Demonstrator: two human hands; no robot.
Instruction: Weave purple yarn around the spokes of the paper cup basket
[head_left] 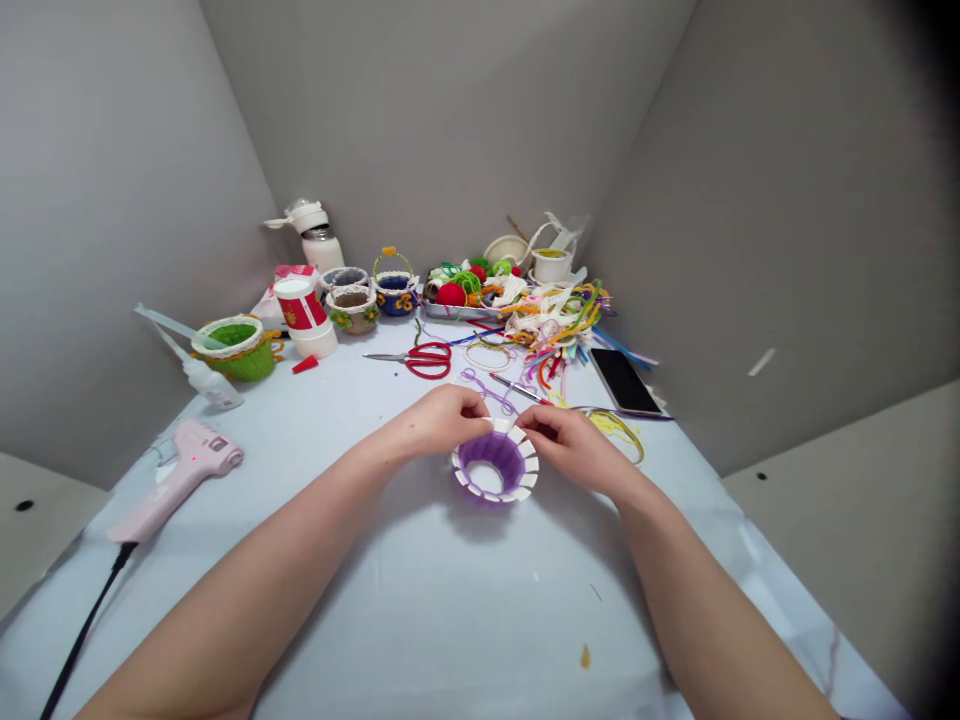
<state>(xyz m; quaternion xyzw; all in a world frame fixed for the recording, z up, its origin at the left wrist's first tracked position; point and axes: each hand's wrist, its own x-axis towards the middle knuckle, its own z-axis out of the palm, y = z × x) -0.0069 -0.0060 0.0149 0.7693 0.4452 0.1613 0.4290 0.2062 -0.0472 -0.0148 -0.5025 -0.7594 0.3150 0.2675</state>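
Note:
A small paper cup (487, 480) with its wall cut into white strips that flare at the rim is held just over the table, tilted so its inside shows. Purple yarn (513, 458) is woven round its wall. My left hand (448, 418) grips the far left of the rim, thumb at the inner side. At the far right of the rim, the fingers of my right hand (574, 445) are pinched together; what lies between them is hidden. Beyond the cup, a loose purple yarn strand (472, 376) curls on the table, near a red-handled pen-like tool (521, 388).
Red-handled scissors (429, 360) lie behind my left hand. A pink glue gun (180, 475) with a black cord is at left, near a white bottle (212, 384) and green basket (241, 352). Yarn scraps (559, 320) and a phone (625, 380) are at right. Small baskets (396, 295) stand behind.

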